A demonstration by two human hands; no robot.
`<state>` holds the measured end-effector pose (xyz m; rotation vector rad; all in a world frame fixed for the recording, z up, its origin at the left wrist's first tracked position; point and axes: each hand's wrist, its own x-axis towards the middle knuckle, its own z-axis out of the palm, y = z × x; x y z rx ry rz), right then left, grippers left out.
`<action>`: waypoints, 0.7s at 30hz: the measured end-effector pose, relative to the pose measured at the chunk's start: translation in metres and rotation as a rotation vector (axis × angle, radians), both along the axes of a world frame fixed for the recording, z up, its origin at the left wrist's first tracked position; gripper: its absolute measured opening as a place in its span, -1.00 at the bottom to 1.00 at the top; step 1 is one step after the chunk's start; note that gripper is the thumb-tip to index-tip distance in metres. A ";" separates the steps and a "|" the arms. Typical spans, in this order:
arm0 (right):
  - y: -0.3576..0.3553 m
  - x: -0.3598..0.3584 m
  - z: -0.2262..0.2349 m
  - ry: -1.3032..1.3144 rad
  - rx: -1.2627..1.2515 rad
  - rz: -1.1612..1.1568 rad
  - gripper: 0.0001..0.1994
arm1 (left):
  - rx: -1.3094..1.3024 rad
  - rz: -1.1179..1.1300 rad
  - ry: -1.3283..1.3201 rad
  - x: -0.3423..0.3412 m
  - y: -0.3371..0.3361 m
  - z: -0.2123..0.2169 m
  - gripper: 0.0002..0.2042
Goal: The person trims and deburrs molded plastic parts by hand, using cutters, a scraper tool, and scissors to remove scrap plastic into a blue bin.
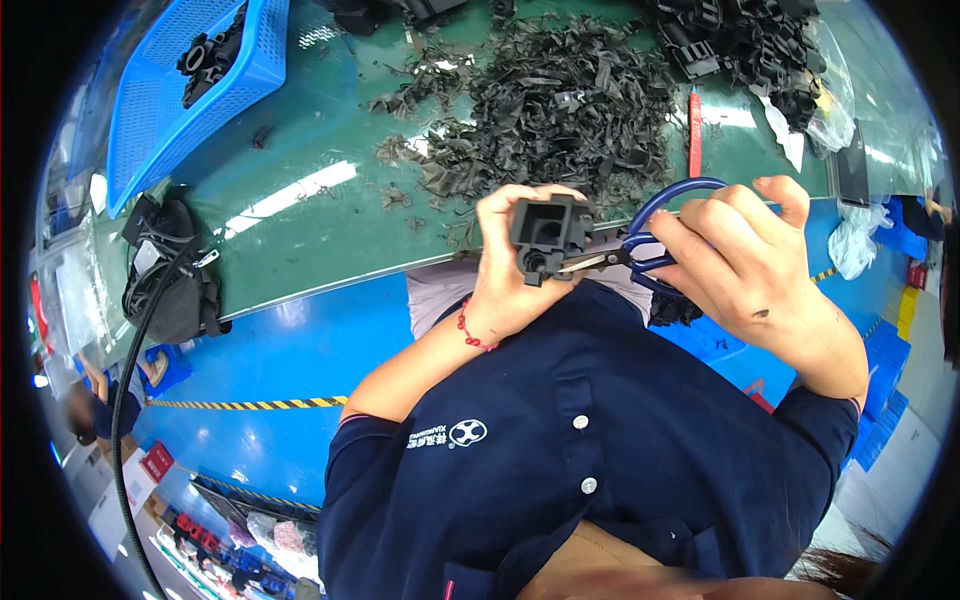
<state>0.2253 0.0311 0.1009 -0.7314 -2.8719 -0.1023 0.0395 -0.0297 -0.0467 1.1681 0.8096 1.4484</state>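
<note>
My left hand [512,268], with a red beaded bracelet at its wrist, is closed round a black plastic housing [547,232]. A square opening and a smaller round one show on the housing. In my right hand [738,262] is a pair of scissors [632,250] with dark blue loop handles, my fingers in the loops. The blade tips touch or nearly touch the housing's lower edge; whether they grip any plastic there I cannot tell. Just beyond both hands a heap of black plastic scraps [570,110] covers part of the green table [310,215].
At the far left a blue perforated basket [200,110] holds black parts. More black parts [745,45] lie piled at the far right, near a red stick-like tool [695,135]. A dark bag [175,265] and black cable [125,400] are at the left edge. Another person [95,405] is farther left.
</note>
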 end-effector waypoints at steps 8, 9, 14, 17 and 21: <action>0.004 -0.005 0.006 0.079 0.009 -0.002 -0.62 | 0.156 0.317 0.115 -0.032 0.006 0.003 -0.18; 0.003 -0.006 0.004 0.086 0.014 0.007 -0.62 | 0.162 0.325 0.121 -0.034 0.005 0.003 -0.18; 0.006 -0.013 0.001 0.076 -0.008 0.014 -0.59 | 0.165 0.383 0.026 -0.042 0.001 -0.004 -0.26; 0.005 -0.015 0.004 0.081 0.010 0.017 -0.58 | 0.196 0.389 0.004 -0.043 0.000 -0.001 -0.30; 0.008 -0.021 0.004 0.069 0.036 0.025 -0.57 | 0.221 0.401 0.052 -0.044 0.001 0.000 -0.31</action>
